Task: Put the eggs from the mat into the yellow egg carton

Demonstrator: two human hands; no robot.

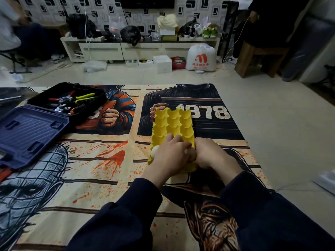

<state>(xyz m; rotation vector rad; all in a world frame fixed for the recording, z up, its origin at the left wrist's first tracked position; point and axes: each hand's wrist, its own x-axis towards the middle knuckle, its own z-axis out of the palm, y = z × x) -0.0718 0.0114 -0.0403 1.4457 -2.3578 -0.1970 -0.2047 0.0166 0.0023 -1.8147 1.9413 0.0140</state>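
The yellow egg carton [173,122] lies lengthwise on the printed mat [101,160], and its far cups show no eggs. One pale egg [155,151] sits in the near left cup. My left hand [172,156] reaches across the near rows with its fingers curled over a second egg [190,154], which shows between the two hands. My right hand [212,154] rests back-up on the carton's near right corner and touches that egg. Its fingers are hidden beneath it. I see no loose eggs on the mat.
An open blue tool case [30,131] with pliers and cutters in its black tray [72,100] lies on the mat's left part. Beyond the mat is tiled floor, with a low white cabinet [141,49], a white bag [201,57] and boxes along the far wall.
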